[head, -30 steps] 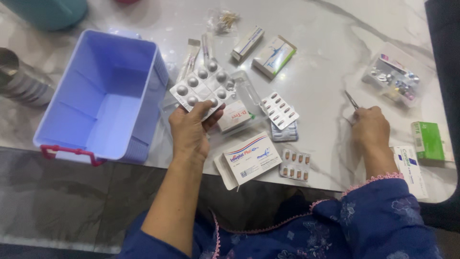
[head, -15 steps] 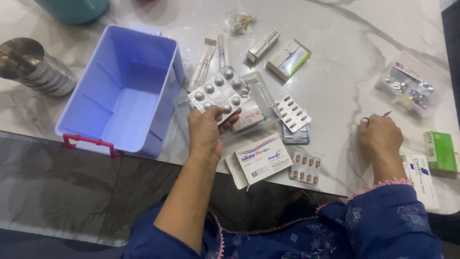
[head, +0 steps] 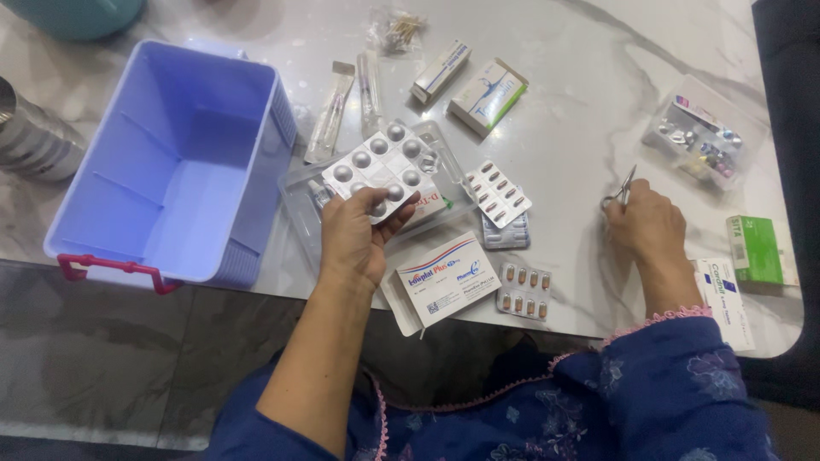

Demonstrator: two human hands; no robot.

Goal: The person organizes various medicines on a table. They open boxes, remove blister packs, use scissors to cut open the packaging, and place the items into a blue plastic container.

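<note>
Gripping a silver blister pack [head: 383, 169] of round tablets between thumb and fingers, the left hand [head: 359, 235] holds it lifted just above the middle of the desk [head: 589, 102], right of the lilac plastic bin [head: 166, 162] that fills the upper left of the frame. At the right of the frame, the right hand [head: 647, 224] rests on the desk with its grip closed on small metal scissors [head: 622, 188].

The bin looks empty inside, so judging from how things lie, nothing has gone into it yet. Everything else is spread out on the desk: a clear tray [head: 299, 201] beneath the lifted pack, two capsule strips [head: 497, 193] at centre, a white and red box [head: 446, 277] at lower centre, an orange-capsule strip [head: 523, 289] beside it, two boxes [head: 487, 94] at top centre, wrapped syringes [head: 331, 111], a clear bag of mixed packs [head: 702, 137] at upper right, and a green box [head: 756, 249] at the right edge.
</note>
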